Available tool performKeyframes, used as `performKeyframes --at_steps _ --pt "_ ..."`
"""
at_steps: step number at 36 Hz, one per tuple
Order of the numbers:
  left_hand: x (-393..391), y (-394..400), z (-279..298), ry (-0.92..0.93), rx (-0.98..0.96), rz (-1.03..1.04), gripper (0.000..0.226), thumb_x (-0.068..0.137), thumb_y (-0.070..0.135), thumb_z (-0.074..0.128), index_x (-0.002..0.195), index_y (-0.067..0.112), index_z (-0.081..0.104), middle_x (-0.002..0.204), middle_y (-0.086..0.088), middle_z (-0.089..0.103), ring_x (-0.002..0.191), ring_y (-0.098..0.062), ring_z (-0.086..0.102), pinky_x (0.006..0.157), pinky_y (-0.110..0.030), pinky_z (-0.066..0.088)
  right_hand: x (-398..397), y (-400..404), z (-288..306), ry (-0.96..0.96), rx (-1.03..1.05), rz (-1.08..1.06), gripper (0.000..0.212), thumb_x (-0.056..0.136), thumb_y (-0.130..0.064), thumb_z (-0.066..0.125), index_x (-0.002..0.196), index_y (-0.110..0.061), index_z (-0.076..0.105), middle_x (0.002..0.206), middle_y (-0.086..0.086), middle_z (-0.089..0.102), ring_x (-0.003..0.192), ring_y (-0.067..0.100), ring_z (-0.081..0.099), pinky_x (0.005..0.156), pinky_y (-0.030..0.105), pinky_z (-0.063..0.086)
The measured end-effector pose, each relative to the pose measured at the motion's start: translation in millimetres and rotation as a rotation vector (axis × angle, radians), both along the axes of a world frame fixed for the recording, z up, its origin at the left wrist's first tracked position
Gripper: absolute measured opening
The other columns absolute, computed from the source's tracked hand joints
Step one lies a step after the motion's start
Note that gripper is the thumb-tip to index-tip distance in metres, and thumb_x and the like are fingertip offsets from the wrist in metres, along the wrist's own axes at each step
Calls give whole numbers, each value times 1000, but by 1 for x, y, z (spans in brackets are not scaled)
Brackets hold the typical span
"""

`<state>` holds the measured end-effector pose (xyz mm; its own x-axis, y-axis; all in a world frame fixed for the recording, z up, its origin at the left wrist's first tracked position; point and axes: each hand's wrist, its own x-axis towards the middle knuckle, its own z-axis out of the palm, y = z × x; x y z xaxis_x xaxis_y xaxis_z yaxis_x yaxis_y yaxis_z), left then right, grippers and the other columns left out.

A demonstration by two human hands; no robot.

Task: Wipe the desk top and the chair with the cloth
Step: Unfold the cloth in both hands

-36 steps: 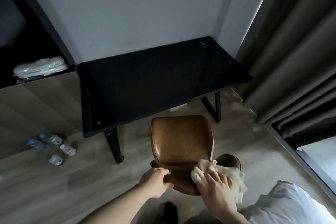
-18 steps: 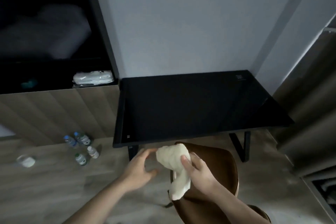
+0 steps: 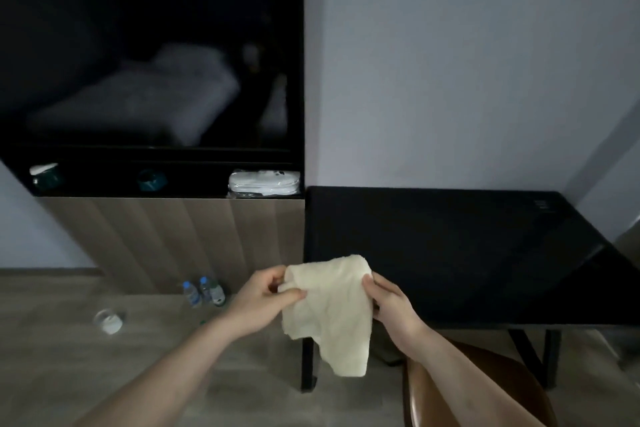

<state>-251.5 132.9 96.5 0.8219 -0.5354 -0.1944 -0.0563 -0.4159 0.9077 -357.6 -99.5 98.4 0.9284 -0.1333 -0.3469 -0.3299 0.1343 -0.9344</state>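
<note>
A cream cloth (image 3: 332, 308) hangs in the air in front of the black desk's left front corner, held up by both hands. My left hand (image 3: 259, 302) pinches its upper left edge. My right hand (image 3: 391, 308) grips its upper right edge. The black desk top (image 3: 467, 253) stretches to the right behind the cloth, bare and glossy. Only the top of the brown leather chair (image 3: 519, 388) shows at the bottom right, partly covered by my right forearm.
A wood-fronted cabinet (image 3: 180, 239) with a dark shelf holding a white packet (image 3: 265, 184) stands left of the desk. Water bottles (image 3: 204, 291) and a small white container (image 3: 109, 321) lie on the wooden floor. A dark TV screen (image 3: 149, 45) fills the upper left.
My hands left the chair back and lifted the cloth up in front of the desk. My left hand took hold of the cloth too, and it is now spread between both hands. The view tilted upward.
</note>
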Motion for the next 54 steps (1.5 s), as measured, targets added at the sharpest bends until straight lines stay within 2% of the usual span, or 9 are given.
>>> performKeyframes --at_steps 6,13,20,26,31,34,43,50,54 --pt "56 24 4 54 -61 171 4 90 26 74 91 22 73 89 2 76 85 -13 73 76 -31 55 64 37 -3 75 127 -31 37 107 -44 43 128 -24 65 120 -2 73 113 15 68 102 45 52" --pt "143 48 -18 218 -106 443 4 90 28 73 92 26 75 82 4 76 75 -15 70 55 -24 48 160 55 -20 82 10 1 28 97 -26 68 123 -17 67 114 0 75 105 16 72 91 44 60" --pt "237 86 -58 397 4 576 68 62 71 76 97 12 77 91 -12 78 83 -32 74 71 -40 56 279 89 -50 179 17 -65 26 92 -27 74 115 -17 70 107 4 76 99 23 74 91 53 58" --pt "286 97 -49 480 -12 507 25 90 33 75 109 24 62 106 3 72 95 -17 68 77 -36 55 370 129 -66 248 58 -85 6 92 -18 72 98 -18 69 100 12 76 87 25 72 89 54 56" --pt "348 134 -87 378 19 534 66 50 25 89 112 16 67 98 -5 77 90 -25 73 78 -46 61 435 156 -82 345 84 -141 6 94 -22 71 96 -18 66 99 10 74 90 26 72 85 48 61" --pt "400 157 -125 348 16 561 81 41 34 81 117 9 70 94 -4 78 78 -19 72 67 -33 54 474 171 -93 382 128 -184 19 96 -23 69 103 -5 68 88 10 73 75 22 70 63 37 60" --pt "522 178 -138 264 54 664 33 81 -6 77 111 5 68 94 -4 71 89 -20 66 65 -13 47 582 224 -119 389 190 -248 24 90 10 57 103 -7 67 81 9 66 63 17 60 48 25 51" --pt "596 185 -165 215 41 670 22 86 3 76 106 11 70 95 -6 73 90 -20 68 84 -30 54 647 243 -166 348 166 -374 49 77 9 69 118 -17 64 99 10 75 90 27 71 87 43 57" --pt "624 184 -173 135 97 724 20 88 10 76 71 16 66 64 6 60 66 -14 57 71 -26 46 679 251 -178 258 82 -403 49 76 20 63 115 -9 55 109 14 68 101 29 67 93 41 54"
